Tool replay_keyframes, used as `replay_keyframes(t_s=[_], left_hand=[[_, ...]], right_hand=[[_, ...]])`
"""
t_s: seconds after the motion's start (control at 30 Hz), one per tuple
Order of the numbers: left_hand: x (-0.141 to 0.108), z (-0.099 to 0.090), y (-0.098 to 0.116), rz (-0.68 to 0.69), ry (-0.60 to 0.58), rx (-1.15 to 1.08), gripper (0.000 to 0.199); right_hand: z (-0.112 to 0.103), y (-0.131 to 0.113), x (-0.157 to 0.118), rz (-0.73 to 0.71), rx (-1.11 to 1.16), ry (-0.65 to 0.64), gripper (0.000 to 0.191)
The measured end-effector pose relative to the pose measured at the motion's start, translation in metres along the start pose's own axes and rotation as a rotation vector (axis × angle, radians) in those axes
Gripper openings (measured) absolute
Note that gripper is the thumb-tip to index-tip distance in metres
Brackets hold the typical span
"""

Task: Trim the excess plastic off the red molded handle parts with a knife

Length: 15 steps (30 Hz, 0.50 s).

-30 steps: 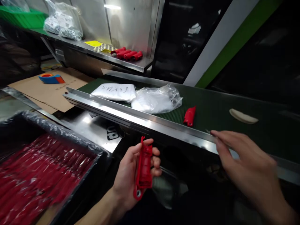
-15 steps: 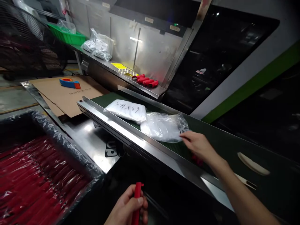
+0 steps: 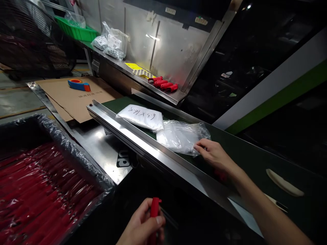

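My left hand point(image 3: 141, 223) is low at the bottom of the view, shut on a red moulded plastic part point(image 3: 154, 208), which stands edge-on with its lower end hidden by my fingers. My right hand point(image 3: 214, 154) reaches over the rail, its fingertips touching the lower edge of a clear plastic bag point(image 3: 181, 137) on the green conveyor belt point(image 3: 245, 149). A white packet with handwriting point(image 3: 140, 117) lies beside that bag. Below my right wrist, a red piece point(image 3: 220, 176) is mostly hidden.
A stainless rail point(image 3: 133, 141) runs along the belt's near side. At left, a black bin point(image 3: 71, 160) holds several red parts under plastic. A pale curved strip point(image 3: 284, 182) and a small tool point(image 3: 277, 203) lie on the belt.
My right hand has moved from the rail onto the bag's edge. The red part has turned edge-on and dropped lower in my left hand. The view has swung, with the belt now lower.
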<state>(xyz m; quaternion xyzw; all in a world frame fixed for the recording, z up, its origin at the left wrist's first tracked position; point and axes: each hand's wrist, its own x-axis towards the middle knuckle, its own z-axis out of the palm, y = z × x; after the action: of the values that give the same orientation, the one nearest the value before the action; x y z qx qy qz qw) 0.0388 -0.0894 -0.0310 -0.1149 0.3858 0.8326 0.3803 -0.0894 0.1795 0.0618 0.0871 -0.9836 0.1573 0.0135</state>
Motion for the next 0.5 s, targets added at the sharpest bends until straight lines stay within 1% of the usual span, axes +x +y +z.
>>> replay_keyframes(t_s=[0.07,0.13,0.2,0.27,0.37,0.43,0.5], left_hand=[[0.0,0.015,0.011,0.066,-0.034,0.04,0.038],[0.001,0.032,0.022,0.157,-0.095,0.101,0.041],[0.001,0.047,0.03,0.218,-0.131,0.156,0.041],[0.0,0.056,0.034,0.249,-0.128,0.18,0.04],[-0.005,0.058,0.03,0.238,-0.095,0.228,0.036],[-0.01,0.053,0.024,0.181,-0.071,0.275,0.033],[-0.014,0.046,0.017,0.136,-0.043,0.29,0.029]], right_hand=[[-0.007,-0.019,-0.025,0.04,0.068,0.028,0.035],[-0.008,-0.043,-0.052,0.06,0.176,0.015,0.035],[-0.003,-0.067,-0.078,0.054,0.294,-0.022,0.032],[0.006,-0.085,-0.101,0.028,0.392,-0.059,0.028],[0.023,-0.099,-0.129,-0.026,0.455,-0.102,0.022],[0.034,-0.1,-0.142,-0.055,0.452,-0.124,0.02],[0.043,-0.097,-0.152,-0.065,0.426,-0.095,0.02]])
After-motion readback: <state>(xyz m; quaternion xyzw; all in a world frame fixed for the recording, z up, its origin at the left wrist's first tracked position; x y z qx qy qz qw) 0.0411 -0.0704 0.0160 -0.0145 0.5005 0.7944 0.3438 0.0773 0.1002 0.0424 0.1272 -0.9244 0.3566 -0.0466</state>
